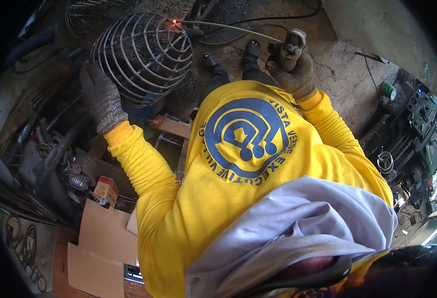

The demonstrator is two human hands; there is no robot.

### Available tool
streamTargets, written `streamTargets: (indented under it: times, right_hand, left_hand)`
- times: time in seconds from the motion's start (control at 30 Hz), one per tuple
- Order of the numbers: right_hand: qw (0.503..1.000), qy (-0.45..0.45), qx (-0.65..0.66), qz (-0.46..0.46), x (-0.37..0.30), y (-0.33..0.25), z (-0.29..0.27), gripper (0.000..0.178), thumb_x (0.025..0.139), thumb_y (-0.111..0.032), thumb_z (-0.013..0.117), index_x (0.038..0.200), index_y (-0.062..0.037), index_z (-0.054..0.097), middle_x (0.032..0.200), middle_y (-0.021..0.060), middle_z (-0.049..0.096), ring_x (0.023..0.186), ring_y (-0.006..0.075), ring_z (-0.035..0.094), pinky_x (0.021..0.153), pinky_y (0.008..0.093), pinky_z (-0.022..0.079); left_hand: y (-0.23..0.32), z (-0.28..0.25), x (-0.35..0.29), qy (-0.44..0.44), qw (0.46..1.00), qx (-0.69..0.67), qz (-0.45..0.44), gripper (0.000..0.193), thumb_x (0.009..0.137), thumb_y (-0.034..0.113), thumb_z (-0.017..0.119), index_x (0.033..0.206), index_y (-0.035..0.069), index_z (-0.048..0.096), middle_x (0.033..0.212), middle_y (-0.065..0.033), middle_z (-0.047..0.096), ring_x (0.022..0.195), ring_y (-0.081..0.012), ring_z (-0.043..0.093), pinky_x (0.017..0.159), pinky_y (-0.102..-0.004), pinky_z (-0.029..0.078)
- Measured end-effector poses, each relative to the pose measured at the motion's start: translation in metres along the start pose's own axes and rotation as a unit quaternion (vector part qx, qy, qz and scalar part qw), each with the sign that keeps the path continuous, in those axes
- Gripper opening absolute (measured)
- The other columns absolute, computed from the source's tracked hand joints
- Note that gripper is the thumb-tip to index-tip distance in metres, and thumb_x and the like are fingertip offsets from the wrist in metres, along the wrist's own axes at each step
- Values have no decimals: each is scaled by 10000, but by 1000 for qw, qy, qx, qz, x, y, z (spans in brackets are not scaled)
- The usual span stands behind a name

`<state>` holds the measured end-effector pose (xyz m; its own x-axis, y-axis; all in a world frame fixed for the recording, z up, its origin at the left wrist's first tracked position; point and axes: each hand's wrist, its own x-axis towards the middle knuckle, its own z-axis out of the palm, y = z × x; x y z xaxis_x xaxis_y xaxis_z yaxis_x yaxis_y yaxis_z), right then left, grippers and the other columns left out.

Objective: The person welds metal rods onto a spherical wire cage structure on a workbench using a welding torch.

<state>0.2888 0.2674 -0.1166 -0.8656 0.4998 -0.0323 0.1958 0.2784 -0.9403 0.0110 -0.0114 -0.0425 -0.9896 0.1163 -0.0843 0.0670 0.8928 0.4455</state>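
A round cage of bent metal rods, shaped like a globe, rests at the upper left. My left hand, in a grey knit glove, grips its left side with the fingers curled at the outer rods. Over on the right, my gloved right hand is closed around an electrode holder with a worn, pale head. From the holder a long thin welding rod reaches left. Its tip meets the cage's upper right, where a small orange spot glows.
A dark cable curves behind the welding rod. My sandalled feet stand just beyond my shirt. Dark machinery and a green can are at the right. Metal scraps, a small box and an opened cardboard box lie at left.
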Motion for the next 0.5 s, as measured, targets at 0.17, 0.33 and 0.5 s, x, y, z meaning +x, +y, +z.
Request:
streamTargets:
  times: [0.17,0.33,0.5]
  right_hand:
    - [1000,-11,-18,-6,0,-1,-2,400,737,-170,801,1074,-3,663,977,145,716,883,234,704,800,333,545]
    - [1000,2,3,-15,0,3,5,482,744,-143,778,1188,-52,614,1106,158,683,904,260,703,787,323,557]
    - [997,-24,-67,-40,2,8,2,436,750,-140,764,1164,-115,631,1097,170,674,909,312,696,756,327,564]
  left_hand:
    - [-3,1,2,-1,1000,-3,5,518,1005,403,426,1349,23,501,1381,-231,513,1285,-379,485,1063,-417,378]
    - [-4,1,0,4,1000,9,9,497,1004,372,451,1337,8,504,1346,-223,541,1254,-374,509,1042,-416,401]
    - [-30,8,11,10,992,41,118,469,1007,335,457,1333,3,505,1329,-218,552,1232,-368,524,1036,-411,409]
